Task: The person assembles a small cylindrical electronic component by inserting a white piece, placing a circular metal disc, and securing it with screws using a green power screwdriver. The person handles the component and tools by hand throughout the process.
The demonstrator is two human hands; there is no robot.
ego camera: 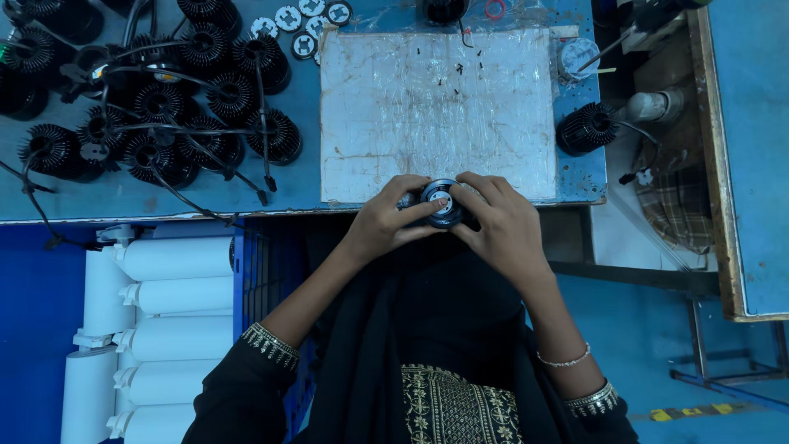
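Both hands meet at the near edge of the desk (pixel 123 201): the left hand (pixel 386 220) and the right hand (pixel 500 224) are closed together around one small round black part (pixel 441 203), its pale centre facing up, with the fingers curled about its rim from either side. It sits just over the near edge of a worn white mat (pixel 436 107), which is bare but for a few tiny dark specks that may be screws. Judging by this, one piece is in work and nothing finished lies on the mat.

Below the desk to the left, a stack of white tube-shaped housings (pixel 164 329) lies in rows. Farther back on the left, a crowd of black finned pieces with trailing cables (pixel 164 107) waits, seemingly untouched. A few small white discs (pixel 300 20) lie at the far edge, and a single black finned piece (pixel 585 129) stands alone to the right of the mat. Much appears left to handle.
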